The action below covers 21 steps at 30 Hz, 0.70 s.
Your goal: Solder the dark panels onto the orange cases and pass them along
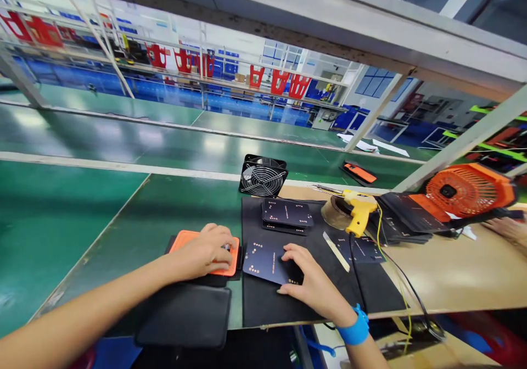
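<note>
Left forearm [102, 301] is cropped, its hand [207, 252] partly hiding an orange panel [184, 241].

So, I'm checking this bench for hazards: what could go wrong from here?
A snag on the black cord running from the yellow soldering gun to the front edge of the bench might drag the tool. The black slab near the left hand seems to overhang that edge and could fall. The uneven pile of dark panels might slide if bumped.

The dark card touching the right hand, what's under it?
Some black mat shows beside the dark card, which the right hand touches. The card covers whatever is directly beneath it, so I can't see that part.
</note>
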Motion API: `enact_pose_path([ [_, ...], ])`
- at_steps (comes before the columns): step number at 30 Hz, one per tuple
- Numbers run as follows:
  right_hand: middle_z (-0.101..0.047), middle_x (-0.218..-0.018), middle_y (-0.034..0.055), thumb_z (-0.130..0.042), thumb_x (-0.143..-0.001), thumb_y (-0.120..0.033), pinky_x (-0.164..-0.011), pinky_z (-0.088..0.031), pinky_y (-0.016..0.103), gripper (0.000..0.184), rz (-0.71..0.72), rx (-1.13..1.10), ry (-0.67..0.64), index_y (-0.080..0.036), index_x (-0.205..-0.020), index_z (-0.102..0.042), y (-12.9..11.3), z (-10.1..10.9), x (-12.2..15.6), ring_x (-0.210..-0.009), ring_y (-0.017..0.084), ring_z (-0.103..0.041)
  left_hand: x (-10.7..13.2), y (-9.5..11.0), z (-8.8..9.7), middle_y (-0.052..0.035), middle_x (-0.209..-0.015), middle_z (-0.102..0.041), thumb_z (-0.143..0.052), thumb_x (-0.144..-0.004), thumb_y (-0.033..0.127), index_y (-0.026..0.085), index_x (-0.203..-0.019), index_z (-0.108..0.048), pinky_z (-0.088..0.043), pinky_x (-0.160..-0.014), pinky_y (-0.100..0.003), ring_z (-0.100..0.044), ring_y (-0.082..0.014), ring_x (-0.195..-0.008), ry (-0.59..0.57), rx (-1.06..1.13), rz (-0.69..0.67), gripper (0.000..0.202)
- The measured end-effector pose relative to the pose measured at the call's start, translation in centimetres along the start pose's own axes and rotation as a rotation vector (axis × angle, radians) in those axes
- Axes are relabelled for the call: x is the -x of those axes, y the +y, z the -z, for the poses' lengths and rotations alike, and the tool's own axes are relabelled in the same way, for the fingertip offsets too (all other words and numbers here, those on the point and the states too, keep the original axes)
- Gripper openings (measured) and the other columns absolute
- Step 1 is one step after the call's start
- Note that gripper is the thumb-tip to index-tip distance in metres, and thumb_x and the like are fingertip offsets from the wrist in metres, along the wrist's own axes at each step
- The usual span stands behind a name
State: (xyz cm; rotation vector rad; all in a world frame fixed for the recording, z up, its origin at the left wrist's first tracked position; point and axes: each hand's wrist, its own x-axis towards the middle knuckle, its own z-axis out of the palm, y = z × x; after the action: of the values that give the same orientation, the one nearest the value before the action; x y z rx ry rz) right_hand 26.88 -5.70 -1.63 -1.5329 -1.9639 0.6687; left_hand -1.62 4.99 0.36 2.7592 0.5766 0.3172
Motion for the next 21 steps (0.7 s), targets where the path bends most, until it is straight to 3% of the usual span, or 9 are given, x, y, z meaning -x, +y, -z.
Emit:
enact_pose_path([
  [2,-0.047,-0.124,0.0132,-0.083,-0.057,-0.002,-0.098,-0.034,0.043,0.052,0.032,-0.011,-0.002,-0.021,-0.096,-0.053,-0.5,-0.7,-0.7,-0.119,0.030,-0.038,-0.4,-0.7,-0.2,-0.0020,-0.093,-0.064,-0.054,-0.088,0.029,0.023,-0.075,-0.068,-0.032,-0.085,-0.033,-0.052,-0.0181,-0.093,0.086,-0.020,0.060,0.020],
  [6,-0.053,-0.120,0.0135,-0.089,-0.048,-0.003,-0.096,-0.036,0.043,0.059,0.113,-0.027,0.018,-0.020,-0.095,-0.058,-1.6,-2.6,-2.2,-0.115,0.031,-0.043,-1.1,-1.3,-0.1,-0.0008,-0.088,-0.066,-0.052,-0.088,0.031,0.022,-0.078,-0.068,-0.033,-0.079,-0.031,-0.054,-0.0171,-0.087,0.132,-0.024,0.162,0.021],
  [9,-0.057,-0.118,0.0105,-0.092,-0.043,-0.009,-0.097,-0.036,0.043,0.065,0.154,-0.040,0.084,-0.022,-0.099,-0.062,-1.6,-2.5,-2.6,-0.114,0.031,-0.046,-1.5,-1.0,-0.3,-0.0005,-0.083,-0.067,-0.051,-0.088,0.032,0.021,-0.073,-0.067,-0.034,-0.076,-0.030,-0.055,-0.0169,-0.083,0.165,-0.029,0.165,0.025],
  [11,-0.059,-0.117,0.0079,-0.088,-0.055,-0.020,-0.096,-0.037,0.042,0.054,0.134,-0.049,0.219,-0.024,-0.102,-0.062,-0.7,-0.8,-2.3,-0.112,0.029,-0.049,-1.6,-0.9,-0.7,0.0001,-0.079,-0.067,-0.049,-0.088,0.033,0.021,-0.072,-0.066,-0.034,-0.074,-0.029,-0.056,-0.0168,-0.080,0.181,-0.025,0.146,0.026],
  [13,-0.061,-0.109,0.0084,-0.074,-0.073,-0.031,-0.093,-0.039,0.043,0.032,0.035,-0.045,0.471,-0.022,-0.101,-0.062,1.0,2.1,-1.7,-0.104,0.029,-0.052,-1.6,-1.2,-1.4,0.0010,-0.075,-0.067,-0.048,-0.089,0.035,0.023,-0.072,-0.067,-0.035,-0.072,-0.028,-0.057,-0.0161,-0.076,0.203,-0.006,0.112,0.028],
  [15,-0.060,-0.094,0.0084,-0.063,-0.082,-0.033,-0.087,-0.041,0.047,0.020,-0.141,-0.039,0.790,-0.018,-0.094,-0.059,3.3,5.7,-1.2,-0.093,0.029,-0.054,-1.7,-1.7,-2.3,0.0014,-0.070,-0.067,-0.047,-0.088,0.039,0.024,-0.071,-0.067,-0.035,-0.069,-0.027,-0.057,-0.0152,-0.070,0.260,0.012,0.091,0.030],
  [17,-0.056,-0.089,0.0049,-0.066,-0.082,-0.024,-0.083,-0.042,0.047,0.015,-0.347,-0.071,1.043,-0.016,-0.090,-0.056,5.6,8.9,-1.1,-0.088,0.027,-0.054,-1.9,-2.0,-3.0,0.0014,-0.067,-0.066,-0.049,-0.085,0.042,0.024,-0.072,-0.066,-0.036,-0.068,-0.027,-0.057,-0.0146,-0.066,0.300,0.023,0.104,0.028],
  [19,-0.055,-0.087,0.0020,-0.070,-0.081,-0.020,-0.073,-0.048,0.041,0.017,-0.534,-0.189,1.124,-0.016,-0.088,-0.055,7.4,10.9,-1.6,-0.079,0.023,-0.055,-2.0,-1.9,-3.3,0.0016,-0.068,-0.066,-0.053,-0.082,0.040,0.024,-0.073,-0.065,-0.036,-0.068,-0.027,-0.057,-0.0143,-0.066,0.277,0.022,0.132,0.022],
  [21,-0.055,-0.078,-0.0007,-0.069,-0.084,-0.022,-0.058,-0.050,0.032,0.014,-0.655,-0.391,1.046,-0.015,-0.083,-0.057,8.5,11.8,-2.6,-0.063,0.017,-0.056,-2.1,-1.4,-3.1,0.0016,-0.070,-0.066,-0.054,-0.082,0.035,0.023,-0.073,-0.064,-0.036,-0.072,-0.027,-0.057,-0.0146,-0.070,0.217,0.010,0.144,0.017],
])
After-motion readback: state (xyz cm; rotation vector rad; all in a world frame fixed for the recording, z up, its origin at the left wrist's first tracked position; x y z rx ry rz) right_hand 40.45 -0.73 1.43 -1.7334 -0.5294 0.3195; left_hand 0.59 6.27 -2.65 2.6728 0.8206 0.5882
